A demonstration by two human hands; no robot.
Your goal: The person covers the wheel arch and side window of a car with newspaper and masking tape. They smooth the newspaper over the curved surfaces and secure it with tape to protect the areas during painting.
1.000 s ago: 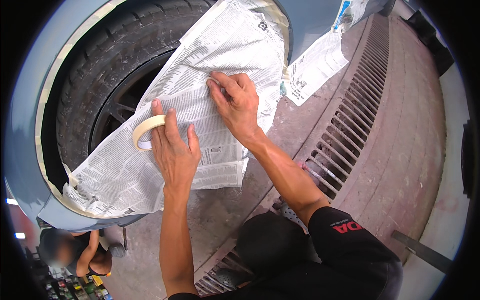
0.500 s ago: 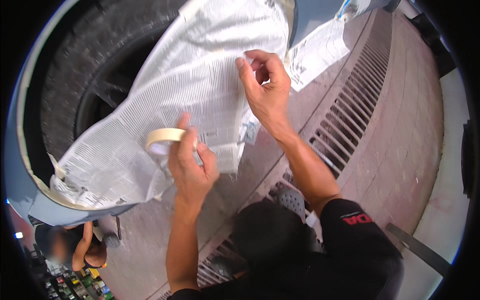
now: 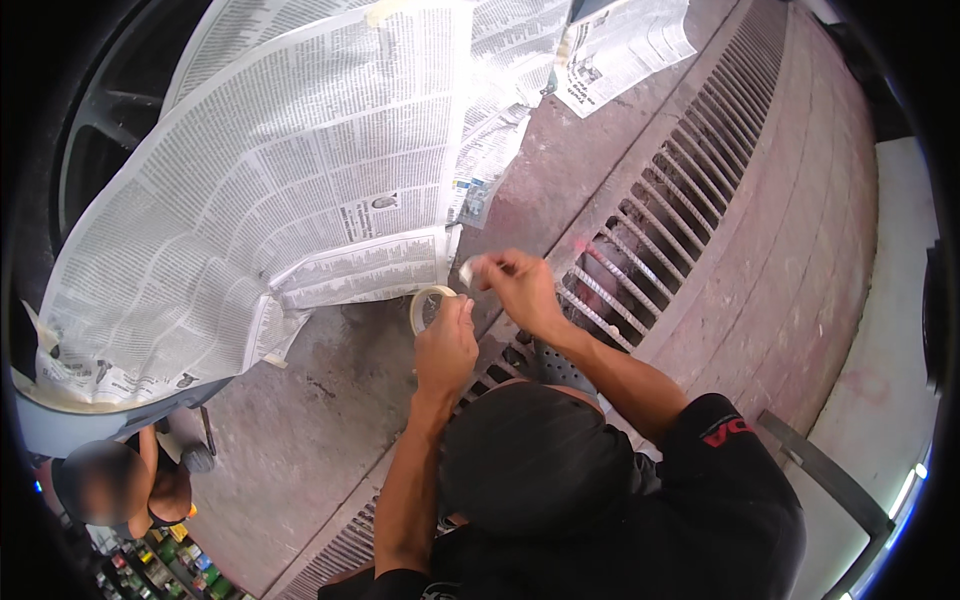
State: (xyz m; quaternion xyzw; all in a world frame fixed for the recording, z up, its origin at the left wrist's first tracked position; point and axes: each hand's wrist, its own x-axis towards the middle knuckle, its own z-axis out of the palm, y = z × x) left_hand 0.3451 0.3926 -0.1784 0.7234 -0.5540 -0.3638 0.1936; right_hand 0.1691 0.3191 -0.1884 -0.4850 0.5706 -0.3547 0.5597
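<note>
My left hand (image 3: 447,345) is closed around a roll of cream masking tape (image 3: 417,309), with its fingertips together at the roll's upper right side. Just to the right, my right hand (image 3: 522,293) pinches a small pale piece of masking tape (image 3: 467,272) between thumb and fingers. Both hands are off the newspaper sheets (image 3: 330,150), which cover part of a vehicle's wheel opening. Their lower right edge is folded and lies just beyond the hands. A bit of tape (image 3: 380,12) shows on the paper near the top.
A dark wheel (image 3: 100,110) and a blue-grey body panel (image 3: 120,412) stand at the left. A floor drain grating (image 3: 660,230) runs diagonally at the right. Another person (image 3: 110,480) crouches at the lower left, near several small coloured containers (image 3: 180,560).
My right hand has come down from the newspaper's upper right edge, toward the tape roll. My left hand has moved right with the roll. The newspaper now appears farther up and left.
</note>
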